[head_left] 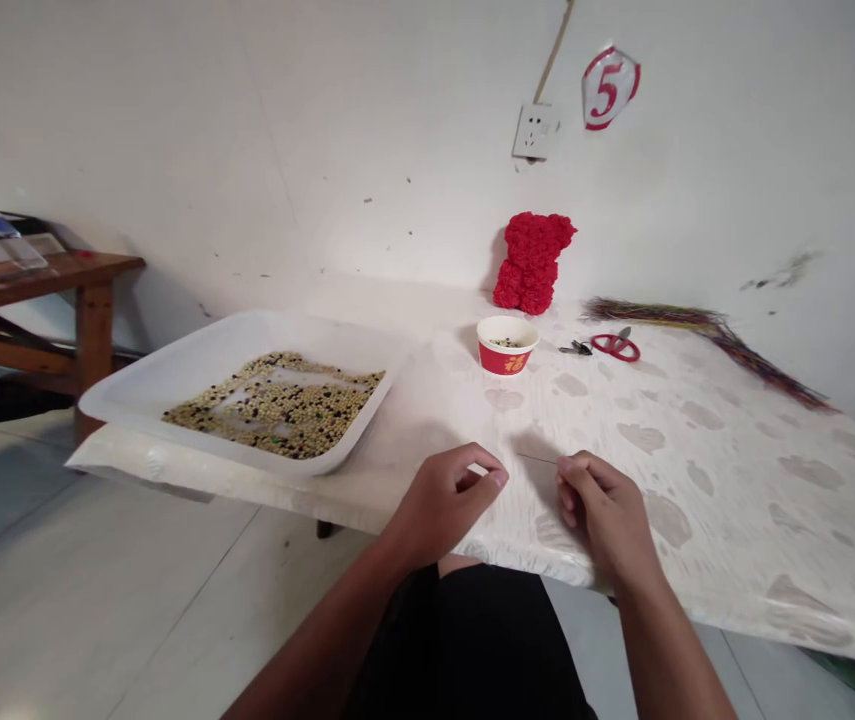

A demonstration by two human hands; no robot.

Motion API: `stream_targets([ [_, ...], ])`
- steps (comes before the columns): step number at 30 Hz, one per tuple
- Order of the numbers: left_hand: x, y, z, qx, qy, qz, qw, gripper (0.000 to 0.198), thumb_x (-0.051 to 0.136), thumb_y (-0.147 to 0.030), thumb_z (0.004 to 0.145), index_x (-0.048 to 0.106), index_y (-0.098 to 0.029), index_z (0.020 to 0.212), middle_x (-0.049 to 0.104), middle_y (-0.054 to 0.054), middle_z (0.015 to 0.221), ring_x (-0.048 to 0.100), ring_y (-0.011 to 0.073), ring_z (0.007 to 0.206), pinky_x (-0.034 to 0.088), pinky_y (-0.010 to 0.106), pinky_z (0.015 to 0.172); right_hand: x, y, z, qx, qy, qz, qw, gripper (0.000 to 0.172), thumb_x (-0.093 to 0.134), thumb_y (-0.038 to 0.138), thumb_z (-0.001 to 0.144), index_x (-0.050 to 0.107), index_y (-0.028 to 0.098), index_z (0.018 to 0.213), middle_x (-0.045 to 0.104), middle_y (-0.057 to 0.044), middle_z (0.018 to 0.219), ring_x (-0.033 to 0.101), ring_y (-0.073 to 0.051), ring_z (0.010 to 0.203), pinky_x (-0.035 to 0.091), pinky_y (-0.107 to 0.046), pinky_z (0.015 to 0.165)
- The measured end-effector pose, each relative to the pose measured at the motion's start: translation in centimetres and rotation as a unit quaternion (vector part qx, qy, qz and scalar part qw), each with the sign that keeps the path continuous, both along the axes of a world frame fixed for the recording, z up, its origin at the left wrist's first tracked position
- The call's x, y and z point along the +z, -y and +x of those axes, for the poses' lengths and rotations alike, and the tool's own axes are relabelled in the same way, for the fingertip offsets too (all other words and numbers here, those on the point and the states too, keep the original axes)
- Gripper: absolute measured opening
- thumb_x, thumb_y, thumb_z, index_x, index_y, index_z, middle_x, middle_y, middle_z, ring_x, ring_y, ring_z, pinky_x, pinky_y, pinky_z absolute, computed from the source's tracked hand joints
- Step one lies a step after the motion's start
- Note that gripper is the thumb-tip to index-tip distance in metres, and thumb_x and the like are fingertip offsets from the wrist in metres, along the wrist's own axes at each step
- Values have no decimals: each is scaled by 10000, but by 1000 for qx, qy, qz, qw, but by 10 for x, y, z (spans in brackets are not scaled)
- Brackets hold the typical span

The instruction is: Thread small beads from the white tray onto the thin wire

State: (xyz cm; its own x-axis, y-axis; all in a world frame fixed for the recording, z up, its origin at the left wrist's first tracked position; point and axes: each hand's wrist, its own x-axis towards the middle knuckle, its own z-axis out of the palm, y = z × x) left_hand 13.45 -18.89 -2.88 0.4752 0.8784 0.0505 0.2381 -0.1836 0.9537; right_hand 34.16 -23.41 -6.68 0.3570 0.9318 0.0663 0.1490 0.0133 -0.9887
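My right hand (599,500) is above the table near its front edge, thumb and forefinger pinched on a thin needle-like wire (538,458) that points left. My left hand (448,500) is a short way to the left, its thumb and forefinger tips together; any small thing between them is too small to make out. Beyond the hands stands a red and white paper bowl (503,360) with some beads (505,343) in it. To the left, a white plastic tray (352,440) holds many beige and dark beads (307,405).
Behind the bowl a red rose-textured bear (534,262) stands near the wall. Red-handled scissors (616,347) and a small dark metal item (575,348) lie right of the bowl. A bundle of thin coloured strands (719,335) runs along the back. A wooden bench (93,300) is at far left.
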Motion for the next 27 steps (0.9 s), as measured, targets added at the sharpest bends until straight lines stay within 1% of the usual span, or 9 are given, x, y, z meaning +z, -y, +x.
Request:
stream_targets([
  [3, 27, 9, -23, -20, -41, 34, 998, 208, 570, -390, 920, 691, -221, 930, 376, -87, 488, 292, 81, 453, 211, 222, 445, -9, 0, 1, -2, -34, 3, 999, 399, 637, 462, 927, 528, 210, 638, 467, 44, 559, 413, -122, 491, 305, -283, 507],
  [6, 61, 4, -53, 28, -96, 159, 982, 256, 566, -431, 922, 723, -229, 908, 391, -73, 505, 304, 87, 475, 231, 225, 459, -10, 0, 1, -1, -3, 1, 1000, 410, 635, 465, 926, 522, 210, 626, 477, 36, 562, 420, -128, 518, 307, -288, 528],
  [9, 91, -13, -84, 92, -178, 228, 953, 326, 531, -469, 925, 729, -217, 871, 501, -37, 545, 399, 105, 507, 291, 238, 493, -6, 2, 1, 0, 42, -13, 999, 403, 634, 453, 919, 532, 212, 613, 484, 31, 537, 418, -138, 532, 317, -298, 552],
  [12, 106, -43, -116, 108, -267, 223, 931, 347, 556, -516, 889, 718, -209, 874, 569, -12, 593, 443, 119, 514, 304, 248, 498, -1, 3, -1, -6, 55, -17, 998, 388, 629, 412, 906, 518, 215, 591, 478, 29, 515, 411, -144, 529, 321, -304, 557],
  [15, 102, -78, -143, 50, -383, 201, 900, 320, 581, -479, 860, 726, -223, 985, 612, -1, 658, 520, 143, 581, 349, 261, 556, 3, 5, -4, 2, 68, -19, 997, 348, 609, 368, 903, 519, 218, 602, 480, 29, 519, 415, -150, 542, 320, -304, 563],
  [18, 87, -108, -161, -39, -480, 141, 865, 278, 632, -391, 798, 742, -242, 1006, 716, 33, 857, 624, 181, 730, 396, 275, 649, 4, 6, -5, 13, 79, -23, 997, 325, 590, 349, 908, 513, 221, 620, 474, 29, 533, 406, -152, 551, 310, -303, 560],
  [20, 79, -120, -166, -81, -515, 111, 846, 277, 670, -355, 755, 754, -250, 997, 741, 49, 929, 642, 198, 771, 391, 278, 656, 2, 6, -3, 24, 74, -21, 997, 318, 577, 337, 914, 501, 222, 627, 472, 27, 543, 399, -151, 550, 299, -302, 547],
  [23, 72, -125, -167, -80, -533, 108, 835, 269, 731, -299, 702, 769, -228, 959, 744, 52, 890, 623, 193, 735, 366, 267, 629, -1, 6, -1, 38, 50, -2, 998, 301, 560, 306, 916, 491, 222, 635, 472, 21, 571, 415, -151, 552, 304, -302, 535],
  [27, 72, -118, -165, -60, -534, 134, 832, 192, 717, -135, 690, 776, -186, 866, 715, 9, 785, 559, 134, 671, 320, 224, 615, -1, 6, 0, 49, 24, 9, 998, 265, 553, 265, 898, 481, 223, 647, 453, 18, 615, 442, -151, 568, 344, -298, 540],
])
